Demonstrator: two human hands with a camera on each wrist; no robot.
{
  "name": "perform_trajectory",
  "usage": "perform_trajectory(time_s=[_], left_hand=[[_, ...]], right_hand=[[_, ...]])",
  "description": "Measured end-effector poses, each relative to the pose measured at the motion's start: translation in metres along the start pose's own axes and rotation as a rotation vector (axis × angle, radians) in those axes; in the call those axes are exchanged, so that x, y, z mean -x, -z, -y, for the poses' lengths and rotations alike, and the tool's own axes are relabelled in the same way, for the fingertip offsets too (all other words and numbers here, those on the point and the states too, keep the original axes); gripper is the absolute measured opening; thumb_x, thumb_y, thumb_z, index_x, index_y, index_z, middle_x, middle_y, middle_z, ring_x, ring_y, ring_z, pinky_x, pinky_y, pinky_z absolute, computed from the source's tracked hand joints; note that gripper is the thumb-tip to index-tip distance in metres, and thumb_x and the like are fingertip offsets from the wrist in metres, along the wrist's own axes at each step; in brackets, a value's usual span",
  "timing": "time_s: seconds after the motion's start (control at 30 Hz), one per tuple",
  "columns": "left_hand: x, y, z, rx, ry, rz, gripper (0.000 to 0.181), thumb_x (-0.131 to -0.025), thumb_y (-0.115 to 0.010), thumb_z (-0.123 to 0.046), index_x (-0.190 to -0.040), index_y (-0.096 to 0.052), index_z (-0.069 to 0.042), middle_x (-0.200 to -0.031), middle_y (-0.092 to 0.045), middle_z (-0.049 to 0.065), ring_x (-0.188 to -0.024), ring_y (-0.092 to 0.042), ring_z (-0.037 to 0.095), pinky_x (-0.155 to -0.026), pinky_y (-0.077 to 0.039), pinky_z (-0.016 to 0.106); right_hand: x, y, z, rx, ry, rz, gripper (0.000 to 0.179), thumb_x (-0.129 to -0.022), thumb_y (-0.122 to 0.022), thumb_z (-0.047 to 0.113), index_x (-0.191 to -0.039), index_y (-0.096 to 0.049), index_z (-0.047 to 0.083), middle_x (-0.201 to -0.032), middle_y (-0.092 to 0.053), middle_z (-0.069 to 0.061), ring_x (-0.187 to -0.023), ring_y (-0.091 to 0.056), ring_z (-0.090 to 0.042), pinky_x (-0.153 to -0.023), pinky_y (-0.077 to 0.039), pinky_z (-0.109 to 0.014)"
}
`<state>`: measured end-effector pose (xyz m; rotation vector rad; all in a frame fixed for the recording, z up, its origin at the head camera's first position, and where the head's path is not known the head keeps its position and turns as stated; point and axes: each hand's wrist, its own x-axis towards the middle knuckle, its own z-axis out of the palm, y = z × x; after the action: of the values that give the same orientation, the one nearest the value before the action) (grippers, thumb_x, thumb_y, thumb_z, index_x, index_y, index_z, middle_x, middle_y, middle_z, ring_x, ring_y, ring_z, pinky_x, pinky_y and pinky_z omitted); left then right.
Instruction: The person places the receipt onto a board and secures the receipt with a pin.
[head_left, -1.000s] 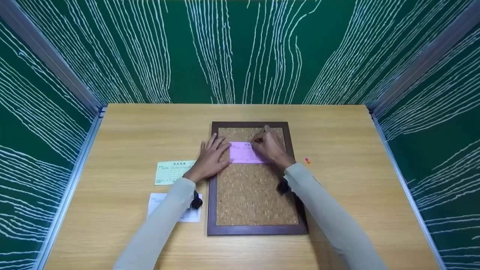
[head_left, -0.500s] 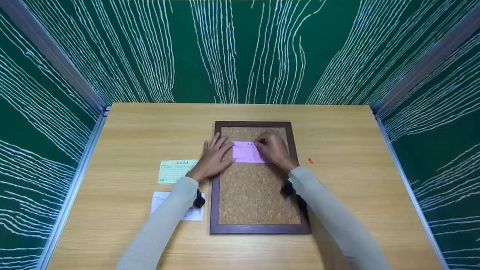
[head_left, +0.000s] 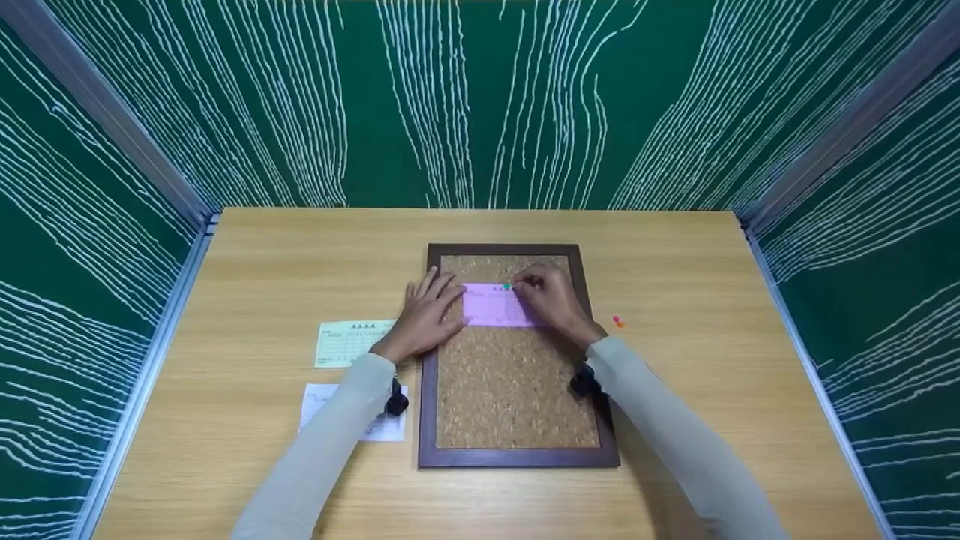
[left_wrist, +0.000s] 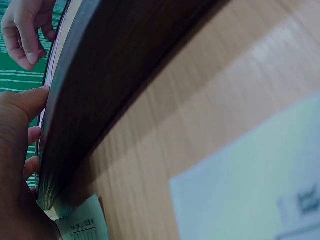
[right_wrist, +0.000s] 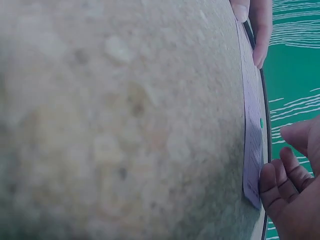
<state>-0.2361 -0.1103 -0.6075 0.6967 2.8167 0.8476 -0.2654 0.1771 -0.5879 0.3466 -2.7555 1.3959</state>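
Observation:
A pink printed slip (head_left: 487, 306) lies flat on the upper part of a framed cork board (head_left: 517, 390). My left hand (head_left: 425, 315) rests with spread, straight fingers across the board's left frame, its fingertips at the slip's left edge. A green pushpin (head_left: 507, 286) stands at the slip's top edge, also visible as a small green head (right_wrist: 261, 123) in the right wrist view. Just right of the pin, my right hand (head_left: 551, 300) hovers over the slip's right end, which it partly hides. Its thumb and fingers are loosely bent and apart from the pin, holding nothing.
Left of the board lie a light green slip (head_left: 345, 345) and a white slip (head_left: 386, 426), the latter partly under my left sleeve. A pink pin (head_left: 616, 319) and an orange pin (head_left: 620, 325) lie on the wooden table (head_left: 712, 390) to the right. Green walls surround the table.
My right fingers have come off the green pushpin and shifted slightly right, so its head now shows on the slip. My left hand has stayed in place.

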Motion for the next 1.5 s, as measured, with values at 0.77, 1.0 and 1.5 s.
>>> perform_trajectory(time_s=[0.77,1.0,1.5], left_hand=[[-0.001,-0.002,0.001,0.005,-0.027,-0.025,0.065,-0.108,-0.063,-0.045,-0.164,-0.053,-0.015,-0.180,-0.030,0.012,-0.170,-0.004,0.039,-0.130,0.000,0.076],[0.000,-0.002,0.002,0.006,-0.015,-0.016,0.065,-0.107,-0.062,-0.045,-0.164,-0.052,-0.016,-0.180,-0.028,0.010,-0.171,-0.002,0.038,-0.130,0.001,0.074],[0.000,0.000,-0.001,-0.009,-0.007,0.003,0.066,-0.108,-0.061,-0.047,-0.166,-0.050,-0.017,-0.180,-0.028,0.011,-0.171,-0.001,0.038,-0.130,-0.001,0.075]], right_hand=[[0.019,0.025,-0.011,-0.042,-0.002,-0.050,0.021,-0.104,-0.073,0.001,-0.124,-0.080,0.001,-0.119,-0.065,-0.009,-0.104,-0.066,-0.024,-0.086,-0.056,-0.031],[0.028,0.030,-0.018,-0.077,0.033,-0.073,0.024,-0.104,-0.073,0.001,-0.127,-0.077,-0.004,-0.129,-0.062,-0.014,-0.114,-0.067,-0.029,-0.093,-0.057,-0.031],[0.042,0.046,-0.035,-0.095,0.046,-0.076,0.042,-0.106,-0.072,0.006,-0.146,-0.064,-0.006,-0.165,-0.037,-0.031,-0.161,-0.028,-0.044,-0.131,-0.023,-0.063]])
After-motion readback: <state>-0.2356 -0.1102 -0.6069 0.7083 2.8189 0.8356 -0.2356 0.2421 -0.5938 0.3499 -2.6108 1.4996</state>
